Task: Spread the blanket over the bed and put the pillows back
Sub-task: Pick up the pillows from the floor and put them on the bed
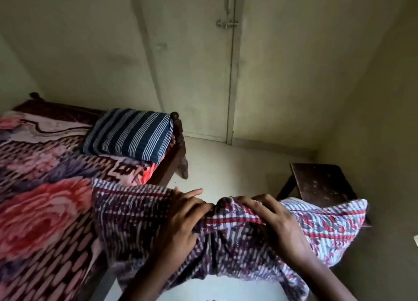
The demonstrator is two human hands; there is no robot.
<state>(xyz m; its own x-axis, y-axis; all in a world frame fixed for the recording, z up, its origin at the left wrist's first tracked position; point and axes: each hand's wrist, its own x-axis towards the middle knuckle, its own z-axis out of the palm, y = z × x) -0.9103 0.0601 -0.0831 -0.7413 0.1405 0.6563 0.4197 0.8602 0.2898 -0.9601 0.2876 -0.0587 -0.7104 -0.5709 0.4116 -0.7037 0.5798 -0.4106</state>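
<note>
Your left grip (183, 217) and right grip (269, 214) sit close together, both clamped on a bunched patterned cloth (226, 244). Its left end rests on the floral blanket (40, 210) spread over the bed (179, 142). A striped pillow (131, 135) lies at the bed's head corner, and a dark stool (321, 180) stands to your right.
</note>
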